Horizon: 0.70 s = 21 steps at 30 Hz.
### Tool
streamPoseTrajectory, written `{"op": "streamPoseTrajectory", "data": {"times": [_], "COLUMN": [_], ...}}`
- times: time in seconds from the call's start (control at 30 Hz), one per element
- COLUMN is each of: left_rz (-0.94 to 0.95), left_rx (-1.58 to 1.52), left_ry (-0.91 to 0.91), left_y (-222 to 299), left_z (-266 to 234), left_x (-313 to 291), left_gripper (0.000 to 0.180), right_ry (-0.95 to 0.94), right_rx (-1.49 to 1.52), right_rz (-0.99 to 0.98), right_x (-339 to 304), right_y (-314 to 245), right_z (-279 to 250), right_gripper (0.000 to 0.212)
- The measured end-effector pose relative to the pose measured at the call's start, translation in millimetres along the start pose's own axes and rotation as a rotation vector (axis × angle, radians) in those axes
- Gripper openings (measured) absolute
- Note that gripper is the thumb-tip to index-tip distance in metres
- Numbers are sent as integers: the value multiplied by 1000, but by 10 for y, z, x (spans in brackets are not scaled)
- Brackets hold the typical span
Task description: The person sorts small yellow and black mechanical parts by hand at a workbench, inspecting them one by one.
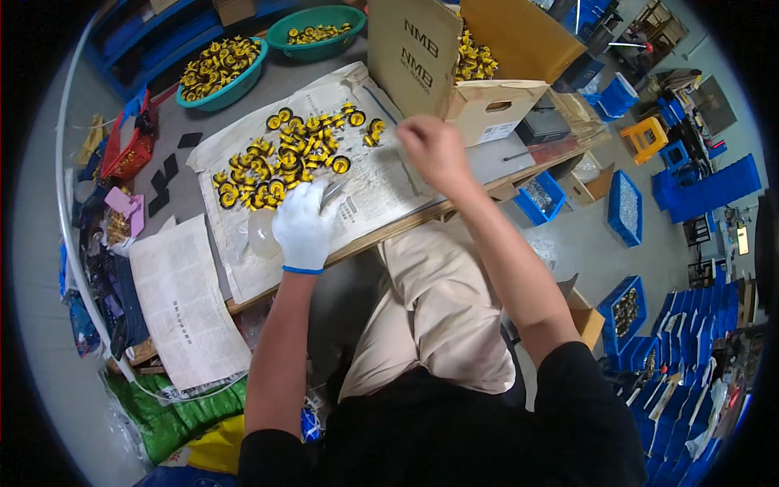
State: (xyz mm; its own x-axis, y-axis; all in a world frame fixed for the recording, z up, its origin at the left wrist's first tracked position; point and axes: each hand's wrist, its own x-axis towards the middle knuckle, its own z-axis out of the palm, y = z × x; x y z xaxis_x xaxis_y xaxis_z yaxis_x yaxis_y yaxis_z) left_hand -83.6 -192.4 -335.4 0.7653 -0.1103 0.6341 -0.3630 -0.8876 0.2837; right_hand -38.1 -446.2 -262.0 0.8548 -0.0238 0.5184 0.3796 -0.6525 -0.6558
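Note:
My left hand (304,223), in a white knitted glove with a blue cuff, rests at the near edge of a heap of small yellow-and-black wheel-like parts (304,146). Its fingers are closed on a slim silver metal tool (334,191), whose kind I cannot make out. Beside the glove sits a round, translucent object (261,233). My bare right hand (438,154) is raised right of the heap, in front of a cardboard box (495,109). Its fingers are curled in and slightly blurred; whatever they may hold is hidden. The parts lie on newspaper (369,199) covering the bench.
Two green basins (219,101) of similar parts stand at the back, and more parts fill the open box. A red basket (130,150) is at the left. Blue crates (625,207) and a yellow stool (645,138) stand on the floor at the right.

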Motion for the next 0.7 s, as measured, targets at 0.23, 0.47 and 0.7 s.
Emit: {"op": "streamPoseTrajectory", "data": {"times": [0.23,0.47,0.7], "left_rz": [74,54,65], "left_rx": [6,-23,-3], "left_ry": [104,32,12], "left_y": [24,65,110], "left_z": [-33,-92,-69], "left_x": [17,59,86], "left_gripper": [40,36,36], "right_ry": [-80,-42,33], "right_rx": [-343,-239,-195], "right_rz": [31,-32,-29], "right_x": [138,107,62], "right_y": [394,419,527], "right_z": [674,693,770], "right_gripper": [18,12,24]}}
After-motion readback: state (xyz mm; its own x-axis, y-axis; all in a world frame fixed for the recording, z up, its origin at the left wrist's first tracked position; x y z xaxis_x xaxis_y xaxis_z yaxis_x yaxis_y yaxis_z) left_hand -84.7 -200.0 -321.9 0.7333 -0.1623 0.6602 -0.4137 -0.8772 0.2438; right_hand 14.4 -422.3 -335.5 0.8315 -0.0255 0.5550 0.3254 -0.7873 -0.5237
